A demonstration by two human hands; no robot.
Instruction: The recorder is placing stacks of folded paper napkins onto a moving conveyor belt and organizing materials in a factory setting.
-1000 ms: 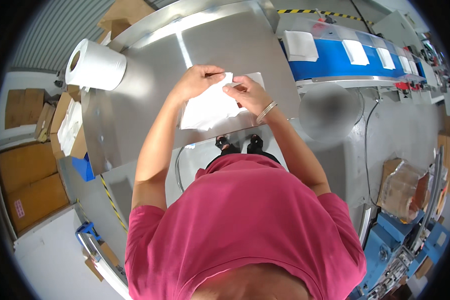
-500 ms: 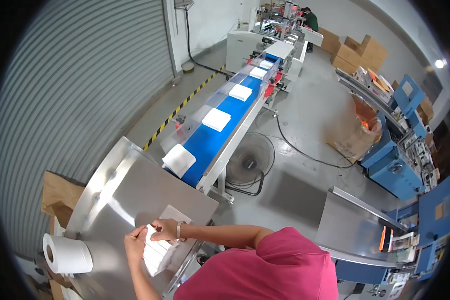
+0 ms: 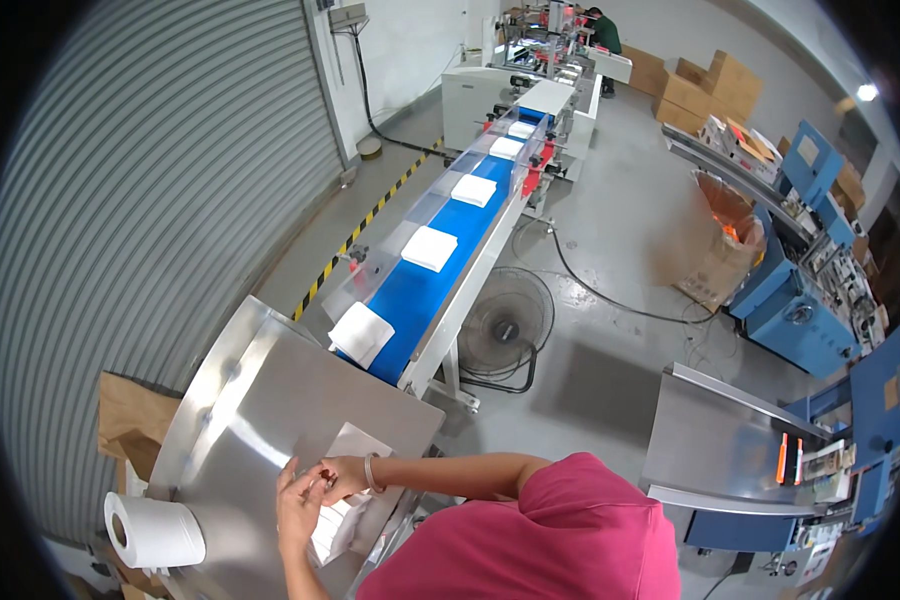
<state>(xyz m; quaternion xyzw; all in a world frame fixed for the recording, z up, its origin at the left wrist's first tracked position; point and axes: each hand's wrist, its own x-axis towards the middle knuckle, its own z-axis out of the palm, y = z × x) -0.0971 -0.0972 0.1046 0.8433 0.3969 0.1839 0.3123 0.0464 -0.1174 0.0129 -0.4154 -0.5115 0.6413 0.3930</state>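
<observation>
A white folded bundle [image 3: 334, 532], seemingly in a loose clear wrap, lies on the steel table [image 3: 240, 500] close to my body. My left hand [image 3: 298, 508] is above the bundle's far end, its fingers partly stretched and apart, near the right fingertips. My right hand [image 3: 344, 480], with a bracelet at the wrist, is closed in a pinch at that same end. What it pinches is hidden by the fingers. A flat white sheet or bag [image 3: 358, 443] reaches out from under my right wrist.
A blue conveyor belt [image 3: 410, 320] carries several white folded stacks [image 3: 430, 248] up to the table. A white paper roll [image 3: 160, 532] stands at the left. On the floor are a fan [image 3: 505, 325] and a carton [image 3: 720, 240]. Another person [image 3: 604, 35] works far off.
My left hand has loosened from the bundle's far end, its fingers raised and spreading. My right hand has stayed near that end, fingers closed. The whole view has shifted slightly.
</observation>
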